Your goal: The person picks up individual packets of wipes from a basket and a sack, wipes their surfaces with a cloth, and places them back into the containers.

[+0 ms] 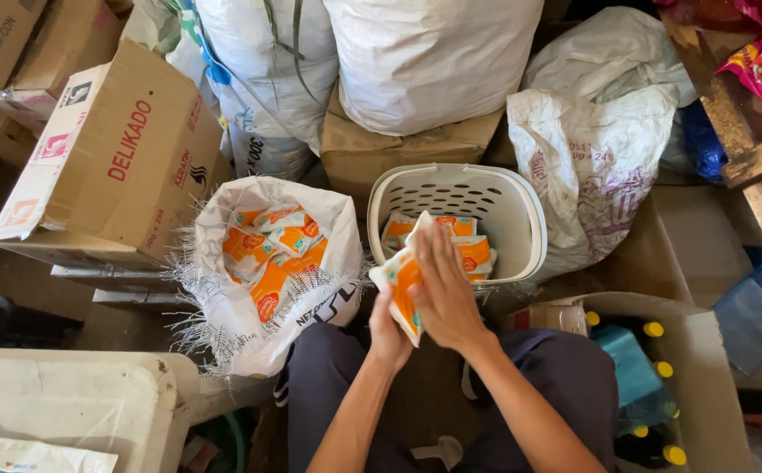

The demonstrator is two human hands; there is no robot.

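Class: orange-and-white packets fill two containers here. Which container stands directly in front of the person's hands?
The white plastic basket with slotted walls, not the open woven sack further left.

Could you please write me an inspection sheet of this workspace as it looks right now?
Surface: dim floor, crowded.
Job's things: orange-and-white packets held over the white basket, which holds more; open woven sack also full of them.
Clutter: cardboard boxes, stuffed white sacks, box of yellow-capped bottles.
Grippers: left hand under the packets, right hand flat on top, fingers spread.
Cables: nothing seen.
Surroundings: wooden shelf, person's dark trousers.
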